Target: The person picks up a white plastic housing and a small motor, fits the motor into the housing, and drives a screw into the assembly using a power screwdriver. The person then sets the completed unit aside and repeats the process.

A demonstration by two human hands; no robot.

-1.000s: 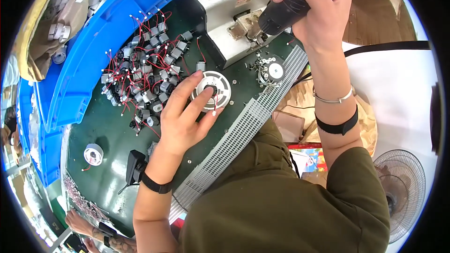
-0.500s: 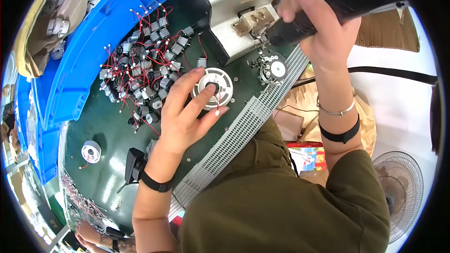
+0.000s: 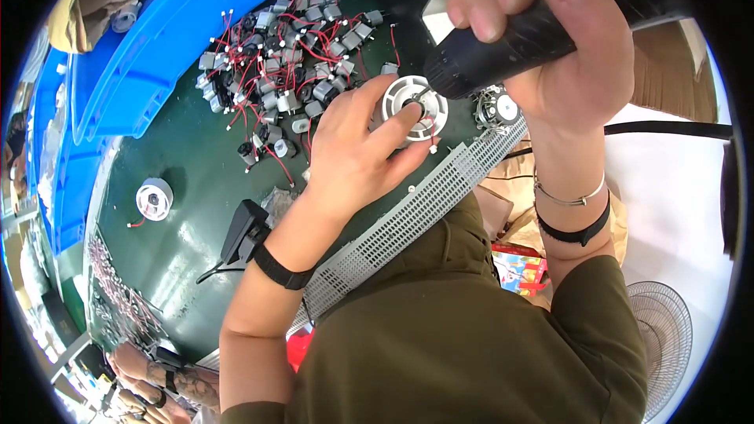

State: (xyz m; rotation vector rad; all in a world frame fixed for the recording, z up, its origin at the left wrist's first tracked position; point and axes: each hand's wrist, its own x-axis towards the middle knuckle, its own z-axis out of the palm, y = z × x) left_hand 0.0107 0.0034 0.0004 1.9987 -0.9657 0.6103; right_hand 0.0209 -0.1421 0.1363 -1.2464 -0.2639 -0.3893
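My left hand (image 3: 349,149) steadies a round white plastic housing (image 3: 438,119) on the green tabletop, its fingers curled round the near side and one fingertip pressed at the dark centre. A thin red wire with a small white plug hangs from the housing's near edge. My right hand (image 3: 585,55) wraps round a thick black power screwdriver (image 3: 503,55), held tilted with its nose down at the housing. The bit reaches in beside my left fingertip; whether it touches a screw is too small to tell.
Small grey motors (image 3: 287,98) with red wires lie heaped beyond my left hand, beside a blue bin (image 3: 129,102). Another white housing (image 3: 155,199) sits at left. A screw-covered round piece (image 3: 499,107) rests by the perforated edge strip (image 3: 393,216). Another person's hand (image 3: 129,363) shows lower left.
The screwdriver has come from the white screw-feeding machine down and left to the housing. In the picture, the housing and my left hand appear farther up and right as the view shifted.
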